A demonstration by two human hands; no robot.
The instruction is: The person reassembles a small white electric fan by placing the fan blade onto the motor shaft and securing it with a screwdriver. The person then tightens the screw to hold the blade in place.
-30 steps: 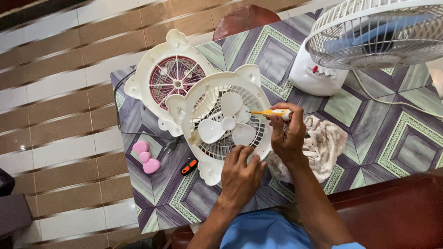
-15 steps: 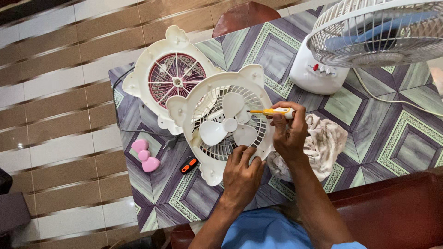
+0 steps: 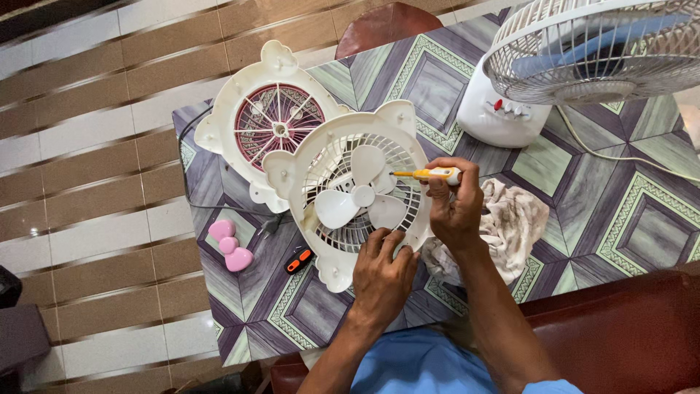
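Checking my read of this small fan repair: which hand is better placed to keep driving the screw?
Right. The right hand holds the yellow-handled screwdriver, tip at the white plastic fan housing; the left hand braces its lower rim.

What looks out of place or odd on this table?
The small white fan is apart: its front grille lies separately behind it, blades exposed. A stained, crumpled rag sits beside the right hand, which holds a yellow screwdriver. Nothing spilled.
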